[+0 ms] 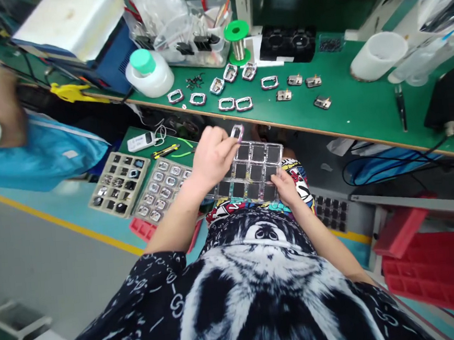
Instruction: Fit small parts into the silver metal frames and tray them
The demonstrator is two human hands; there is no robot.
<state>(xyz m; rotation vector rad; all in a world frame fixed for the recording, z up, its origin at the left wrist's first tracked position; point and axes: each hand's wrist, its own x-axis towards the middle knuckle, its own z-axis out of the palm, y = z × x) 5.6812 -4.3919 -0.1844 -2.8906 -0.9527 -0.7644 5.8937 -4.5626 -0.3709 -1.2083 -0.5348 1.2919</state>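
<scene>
Between the fingertips of my left hand (215, 155) is a small oval metal frame (238, 133) with a purplish edge, raised over the far left part of a clear compartment tray (264, 169). Dark rectangles show in the tray's compartments. The near right corner of that tray is gripped by my right hand (285, 187), thumb on top, above my lap. On the green workbench ahead lie several similar loose metal frames (244, 104). To their right are several small metal assemblies (284, 95) with parts attached.
Left of my arm sit a beige parts tray (102, 200) and a clear parts tray (141, 218). A white bottle (151, 81), a green solder spool (236, 31), a white cup (377, 56) and tweezers (400, 108) stand or lie on the workbench (350, 134). A co-worker's arm (3, 98) is at far left.
</scene>
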